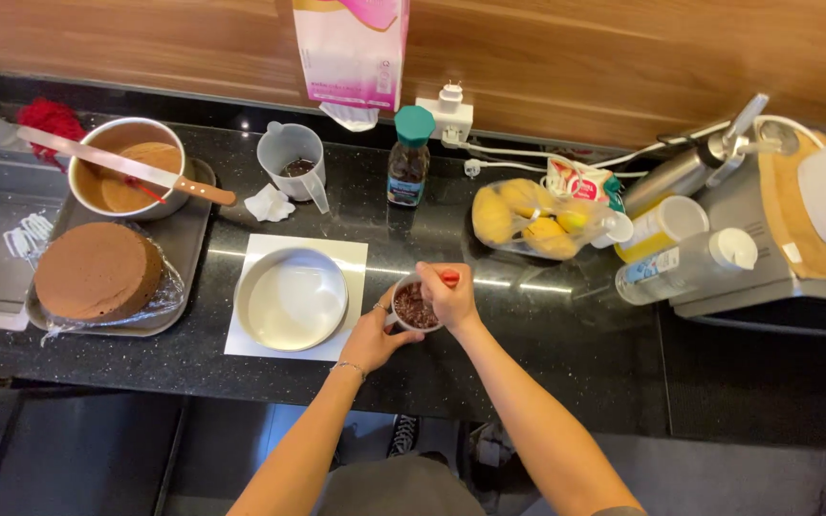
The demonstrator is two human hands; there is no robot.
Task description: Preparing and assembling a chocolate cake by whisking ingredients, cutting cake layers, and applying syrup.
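My left hand (375, 336) holds a small white cup (414, 308) of dark brown mixture over the black counter. My right hand (449, 294) sits above the cup, fingers closed on a red-handled utensil (449, 278) dipped into it. Just left of the cup an empty round white cake tin (291, 298) rests on a white paper sheet (258, 247).
A metal tray (191, 239) at left carries a brown round cake (97, 269) on plastic wrap and a pan (131, 164) with a long knife across it. Behind are a measuring jug (291, 161), dark bottle (409, 158), bagged yellow fruit (528, 222), bottles and a cream siphon (690, 167).
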